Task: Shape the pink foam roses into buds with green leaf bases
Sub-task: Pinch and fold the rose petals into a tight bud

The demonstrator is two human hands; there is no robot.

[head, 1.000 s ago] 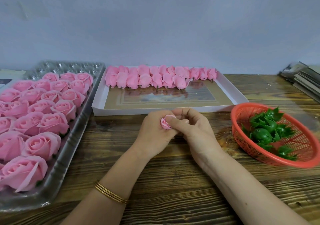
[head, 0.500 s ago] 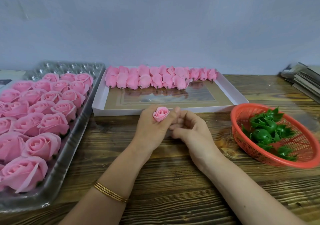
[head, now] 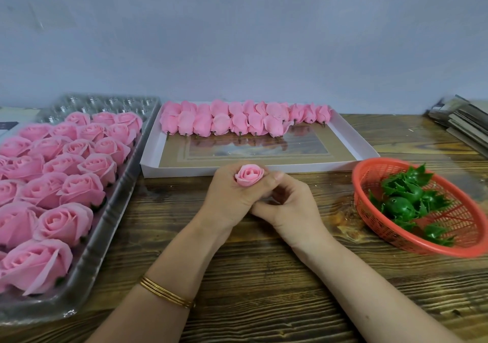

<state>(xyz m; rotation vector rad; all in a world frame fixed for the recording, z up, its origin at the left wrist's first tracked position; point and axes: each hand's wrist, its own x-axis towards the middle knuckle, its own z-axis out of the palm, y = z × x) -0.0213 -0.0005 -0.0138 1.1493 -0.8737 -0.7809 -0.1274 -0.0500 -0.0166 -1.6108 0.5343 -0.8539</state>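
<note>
wood table (head: 264, 276), grey wall (head: 237, 39), l hand (head: 229, 200) grips rosebud (head: 249, 175), r hand (head: 293, 208) curled, hold unclear

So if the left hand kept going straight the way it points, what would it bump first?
Probably the near wall of the white tray, just beyond the left hand gripping the pink rose bud. Height is unclear, so it might pass over that low wall.

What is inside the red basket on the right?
Green leaf bases, heaped loosely in the basket, whose bare sides show around them. Any lying beneath the top ones are covered.
</note>
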